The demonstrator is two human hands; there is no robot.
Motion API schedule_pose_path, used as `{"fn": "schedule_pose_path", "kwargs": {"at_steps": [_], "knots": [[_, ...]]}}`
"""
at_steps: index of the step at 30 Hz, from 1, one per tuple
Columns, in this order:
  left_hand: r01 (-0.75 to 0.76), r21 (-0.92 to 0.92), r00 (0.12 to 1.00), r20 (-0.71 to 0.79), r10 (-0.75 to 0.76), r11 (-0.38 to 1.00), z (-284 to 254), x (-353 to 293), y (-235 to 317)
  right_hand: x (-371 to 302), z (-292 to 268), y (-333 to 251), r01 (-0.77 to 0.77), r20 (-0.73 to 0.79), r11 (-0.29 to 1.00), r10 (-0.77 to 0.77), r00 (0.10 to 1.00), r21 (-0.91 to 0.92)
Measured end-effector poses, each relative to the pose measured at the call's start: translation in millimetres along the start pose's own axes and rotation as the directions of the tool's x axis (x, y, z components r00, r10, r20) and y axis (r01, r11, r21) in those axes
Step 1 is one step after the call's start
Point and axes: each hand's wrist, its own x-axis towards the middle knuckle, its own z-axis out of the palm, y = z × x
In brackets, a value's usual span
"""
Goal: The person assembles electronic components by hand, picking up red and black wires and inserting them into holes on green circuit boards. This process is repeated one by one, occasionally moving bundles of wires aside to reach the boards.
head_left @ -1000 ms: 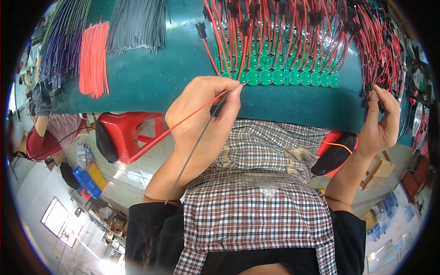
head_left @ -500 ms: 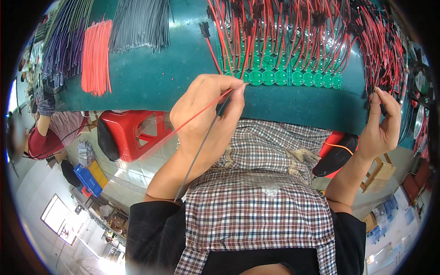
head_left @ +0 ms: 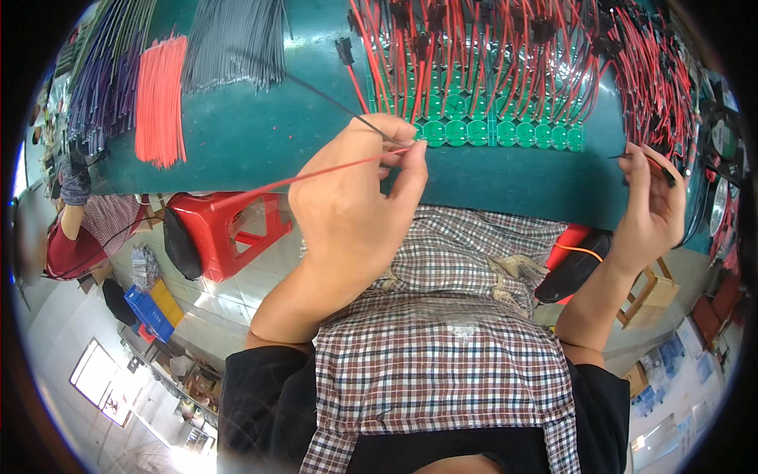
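Over the front of the green-topped table, my left hand [head_left: 347, 193] pinches a red wire [head_left: 316, 171] and a dark grey wire [head_left: 335, 103] between thumb and fingertips. The red wire trails left past the table edge; the grey one slants up and left. Just beyond these fingertips lies a panel of round green circuit boards [head_left: 475, 133], with red and black leads standing over it. At the right, my right hand [head_left: 651, 205] is closed on a thin red and black lead [head_left: 654, 163], its dark tip poking out leftward beside a big pile of similar leads [head_left: 655, 87].
Bundles of red wires [head_left: 160, 103], grey wires [head_left: 237, 47] and dark purple wires [head_left: 106, 79] lie at the left of the table [head_left: 237, 134]. A red stool [head_left: 225, 229] stands below its front edge. A co-worker's gloved hand [head_left: 75, 186] is at far left.
The grey wire has swung from hanging down along my left forearm to pointing up and left. The red wire's tail has lifted. My right hand has drawn a lead slightly left from the pile.
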Motion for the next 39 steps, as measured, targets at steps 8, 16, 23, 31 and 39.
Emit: {"fn": "schedule_pose_path", "kwargs": {"at_steps": [8,16,23,31,39], "knots": [[-0.017,0.105,0.996,0.086,0.008,0.994,-6.3,8.6,1.5,-0.7,-2.3,17.5,-0.235,0.152,0.971,0.227,0.962,0.040],[-0.023,0.168,0.991,0.136,0.000,0.985,-8.2,9.8,2.7,-12.9,27.8,-35.2,-0.220,0.395,0.938,0.102,0.913,0.267],[-0.011,0.169,0.984,0.178,-0.020,0.986,-16.4,9.6,8.4,-29.1,87.1,-56.3,-0.103,0.538,0.960,-0.056,0.841,0.261],[0.191,0.117,0.969,-0.183,-0.168,0.975,-73.8,42.1,-15.8,-29.9,104.5,-50.8,0.037,0.535,0.984,-0.125,0.835,0.173],[0.373,0.677,0.927,-0.250,-0.279,0.635,-160.7,76.8,-145.6,-26.7,104.7,-53.7,0.045,0.545,0.986,-0.125,0.829,0.158]]}}
